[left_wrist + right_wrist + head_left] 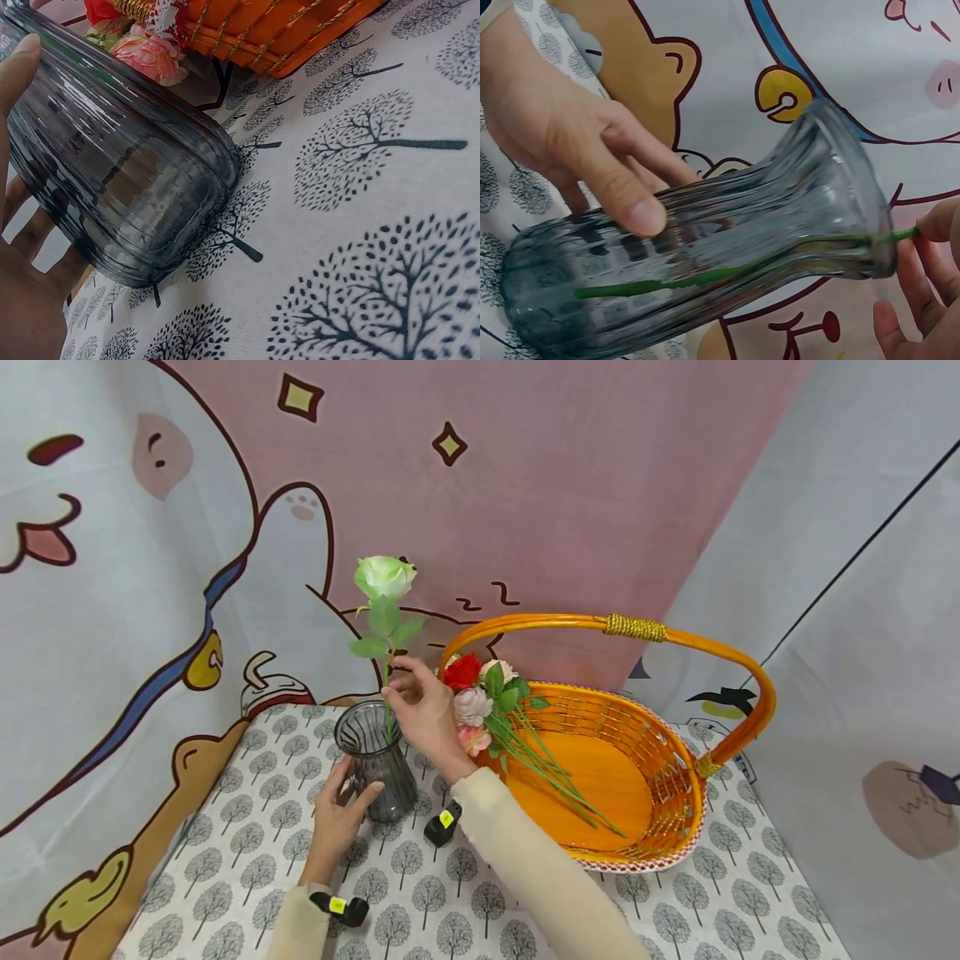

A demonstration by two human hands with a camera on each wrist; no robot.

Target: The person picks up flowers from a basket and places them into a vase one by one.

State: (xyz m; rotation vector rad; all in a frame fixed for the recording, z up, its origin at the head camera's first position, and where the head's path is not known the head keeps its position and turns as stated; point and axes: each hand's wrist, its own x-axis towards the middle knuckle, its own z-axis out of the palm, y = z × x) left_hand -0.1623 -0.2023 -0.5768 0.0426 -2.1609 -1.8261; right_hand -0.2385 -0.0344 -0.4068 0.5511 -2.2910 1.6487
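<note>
A grey ribbed glass vase (384, 783) stands on the table, with my left hand (334, 827) curled round its side, thumb at the front. In the left wrist view the vase (131, 161) fills the left side and partly hides that hand's fingers. Above the rim, my right hand (429, 714) pinches the stem of a white-green rose (385, 577). The bloom and its leaves stand upright over the vase mouth. Through the glass in the right wrist view, the green stem (697, 277) reaches down inside, its end short of the vase's base.
An orange wicker basket (600, 785) with a tall arched handle (720, 647) stands right of the vase. Several red, pink and pale artificial flowers (474, 706) lie across its left rim, stems inside. A tree-patterned cloth (300, 814) covers the table; a printed curtain (555, 502) hangs behind.
</note>
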